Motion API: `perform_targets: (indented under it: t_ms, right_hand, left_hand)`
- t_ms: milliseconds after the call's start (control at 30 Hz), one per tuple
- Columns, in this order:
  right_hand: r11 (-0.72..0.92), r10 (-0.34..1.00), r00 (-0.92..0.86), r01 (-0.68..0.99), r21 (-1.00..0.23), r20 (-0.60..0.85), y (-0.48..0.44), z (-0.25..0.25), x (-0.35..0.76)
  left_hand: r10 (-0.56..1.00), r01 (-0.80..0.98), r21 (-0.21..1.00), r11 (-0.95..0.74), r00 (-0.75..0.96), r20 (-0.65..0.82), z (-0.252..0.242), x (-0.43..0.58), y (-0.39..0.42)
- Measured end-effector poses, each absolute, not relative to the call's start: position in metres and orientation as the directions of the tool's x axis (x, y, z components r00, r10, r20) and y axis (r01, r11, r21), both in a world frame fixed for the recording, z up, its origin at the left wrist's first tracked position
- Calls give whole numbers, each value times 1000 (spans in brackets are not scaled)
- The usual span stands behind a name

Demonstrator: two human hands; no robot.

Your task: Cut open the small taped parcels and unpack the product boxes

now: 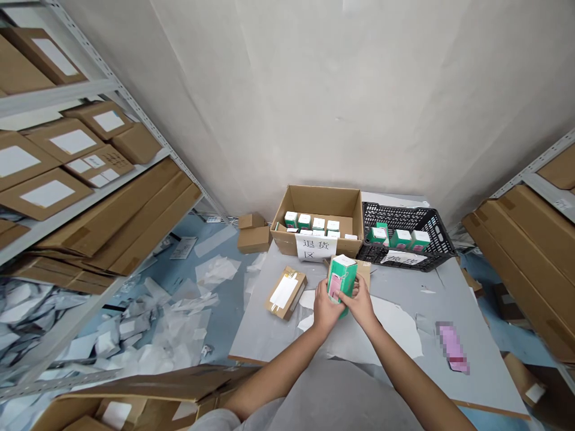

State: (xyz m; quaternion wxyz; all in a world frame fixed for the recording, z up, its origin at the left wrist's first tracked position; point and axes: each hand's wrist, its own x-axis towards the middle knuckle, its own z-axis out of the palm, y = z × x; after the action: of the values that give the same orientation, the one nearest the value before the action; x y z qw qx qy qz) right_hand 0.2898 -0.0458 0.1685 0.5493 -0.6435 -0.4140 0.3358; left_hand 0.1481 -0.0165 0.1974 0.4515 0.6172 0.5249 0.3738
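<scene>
Between my two hands, above the near part of the table, is a green and white box (345,275) with a pink patch on its front. My left hand (325,306) grips its left side, and my right hand (362,302) holds the right side with the thumb across the front. Behind it, a flat piece of brown cardboard (363,274) lies partly hidden. A small taped carton (286,292) with a white label rests on the table to the left of my hands.
At the table's back stand an open cardboard box (325,196) and a black plastic crate (438,242), both holding green-white boxes. A blurred pink item (451,346) lies right. Shelves with cartons (74,142) flank both sides; plastic wrap (179,323) litters the left floor.
</scene>
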Motion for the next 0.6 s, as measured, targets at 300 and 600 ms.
perform_targets:
  t_ms: [300, 600]
  right_hand:
    - [-37, 894, 425, -244, -969, -142, -35, 197, 317]
    - [-46, 919, 367, -266, -963, -145, -33, 200, 312]
  left_hand:
    - [840, -64, 992, 108, 540, -57, 197, 132, 5]
    - [801, -119, 943, 311, 567, -193, 200, 138, 3]
